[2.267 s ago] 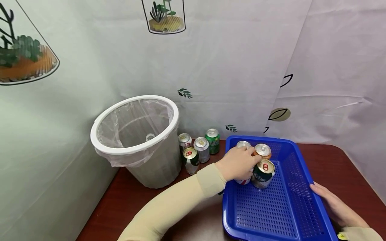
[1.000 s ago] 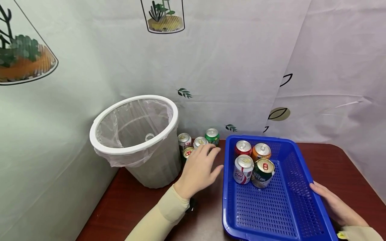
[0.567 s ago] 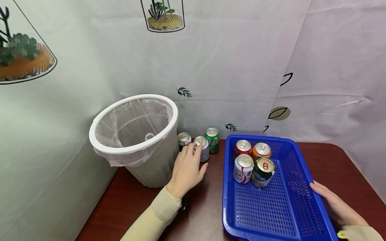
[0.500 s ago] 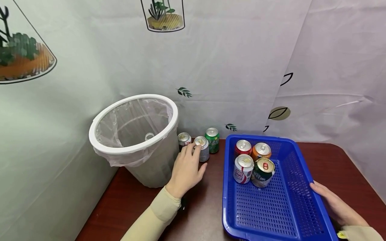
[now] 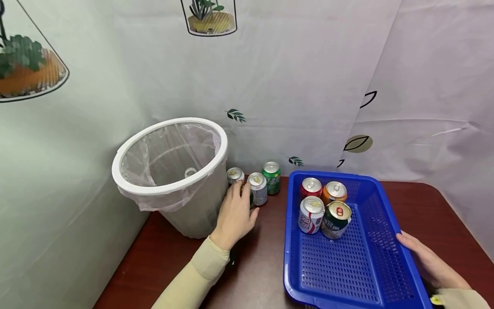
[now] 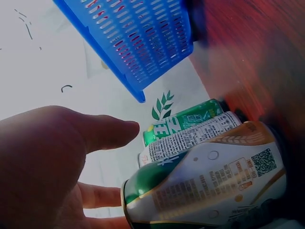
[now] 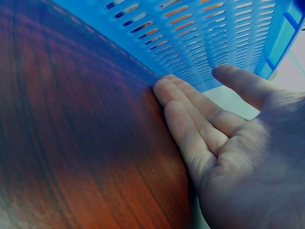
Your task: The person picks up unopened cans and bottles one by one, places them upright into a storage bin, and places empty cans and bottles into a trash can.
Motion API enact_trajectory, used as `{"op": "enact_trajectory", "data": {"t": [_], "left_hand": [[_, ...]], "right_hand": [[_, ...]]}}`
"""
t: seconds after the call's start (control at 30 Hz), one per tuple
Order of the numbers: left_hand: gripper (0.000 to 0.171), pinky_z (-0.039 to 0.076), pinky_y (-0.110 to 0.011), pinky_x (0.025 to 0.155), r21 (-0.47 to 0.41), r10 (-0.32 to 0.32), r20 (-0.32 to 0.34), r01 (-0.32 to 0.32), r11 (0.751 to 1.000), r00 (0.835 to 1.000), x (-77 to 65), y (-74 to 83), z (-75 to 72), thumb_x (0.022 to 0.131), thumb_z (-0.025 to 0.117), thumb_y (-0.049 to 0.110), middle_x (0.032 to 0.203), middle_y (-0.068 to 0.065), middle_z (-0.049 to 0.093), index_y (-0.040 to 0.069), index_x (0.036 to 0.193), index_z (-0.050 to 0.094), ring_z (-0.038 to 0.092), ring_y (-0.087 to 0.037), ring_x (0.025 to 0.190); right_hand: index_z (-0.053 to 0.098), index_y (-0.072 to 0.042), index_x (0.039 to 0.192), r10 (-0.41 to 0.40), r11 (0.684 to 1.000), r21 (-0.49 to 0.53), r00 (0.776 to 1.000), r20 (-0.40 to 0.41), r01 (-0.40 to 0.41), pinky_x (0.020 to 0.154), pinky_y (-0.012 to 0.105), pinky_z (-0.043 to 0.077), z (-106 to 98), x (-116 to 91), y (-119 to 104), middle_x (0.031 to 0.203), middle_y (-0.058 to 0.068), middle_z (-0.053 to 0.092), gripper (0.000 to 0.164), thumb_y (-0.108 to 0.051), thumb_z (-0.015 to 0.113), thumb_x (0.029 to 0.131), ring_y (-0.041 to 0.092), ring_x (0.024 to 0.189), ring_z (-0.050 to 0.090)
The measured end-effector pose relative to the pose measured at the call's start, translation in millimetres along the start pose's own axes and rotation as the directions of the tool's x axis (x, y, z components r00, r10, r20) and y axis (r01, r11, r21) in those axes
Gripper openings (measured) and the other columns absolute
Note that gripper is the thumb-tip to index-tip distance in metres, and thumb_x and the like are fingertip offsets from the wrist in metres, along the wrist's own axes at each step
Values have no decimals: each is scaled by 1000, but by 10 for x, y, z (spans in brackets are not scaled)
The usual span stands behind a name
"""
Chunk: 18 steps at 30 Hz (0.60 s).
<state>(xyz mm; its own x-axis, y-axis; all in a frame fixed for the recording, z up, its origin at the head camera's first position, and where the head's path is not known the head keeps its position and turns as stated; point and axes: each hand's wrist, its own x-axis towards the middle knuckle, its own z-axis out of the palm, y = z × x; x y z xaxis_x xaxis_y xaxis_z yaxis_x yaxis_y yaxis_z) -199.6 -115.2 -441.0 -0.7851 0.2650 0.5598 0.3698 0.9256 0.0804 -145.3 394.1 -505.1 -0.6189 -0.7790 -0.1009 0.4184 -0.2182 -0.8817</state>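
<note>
My left hand [image 5: 234,216] reaches over a green, white and gold drink can [image 6: 209,186] beside the bin. In the left wrist view its fingers lie at the can's top rim, while the thumb is held apart from it. A silver can [image 5: 257,189], a green can [image 5: 272,178] and another silver-topped can [image 5: 235,174] stand close by. My right hand [image 5: 432,259] rests against the outer side of the blue basket [image 5: 343,296]; in the right wrist view, its fingertips are at the basket's lower edge and its thumb is near the slotted wall.
Inside the basket stand a red can [image 5: 311,187], an orange can [image 5: 335,192], a white can [image 5: 311,214] and a dark green can [image 5: 336,219]. A lined bin [image 5: 200,214] with a white rim stands at left on the brown table [image 5: 262,266]. Behind hangs a printed cloth.
My left hand has let go of the white can in the basket and moved left to the cans beside the bin, then shifted slightly further left. The right hand has stayed at the basket.
</note>
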Motion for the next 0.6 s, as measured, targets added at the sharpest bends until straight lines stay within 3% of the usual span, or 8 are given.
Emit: {"op": "enact_trajectory", "data": {"t": [0.33,0.6], "left_hand": [[80,54,-48,101,35,9,5,-9,999,1000,-2,-18,68,73,93,22,138,-29,55,-7,136,53,60,-44,122],[86,58,-46,85,60,26,-24,-25,998,999,-15,-24,123,66,97,17,121,-22,56,-7,136,54,62,-39,98]], "right_hand": [[47,-45,151,-14,1000,6,1000,1,14,104,48,54,8,15,-9,143,-1,64,66,-26,-2,110,26,127,65],[48,-46,150,-8,1000,-10,1000,-15,8,103,47,55,9,23,2,142,-2,65,65,-26,0,110,25,126,65]]}}
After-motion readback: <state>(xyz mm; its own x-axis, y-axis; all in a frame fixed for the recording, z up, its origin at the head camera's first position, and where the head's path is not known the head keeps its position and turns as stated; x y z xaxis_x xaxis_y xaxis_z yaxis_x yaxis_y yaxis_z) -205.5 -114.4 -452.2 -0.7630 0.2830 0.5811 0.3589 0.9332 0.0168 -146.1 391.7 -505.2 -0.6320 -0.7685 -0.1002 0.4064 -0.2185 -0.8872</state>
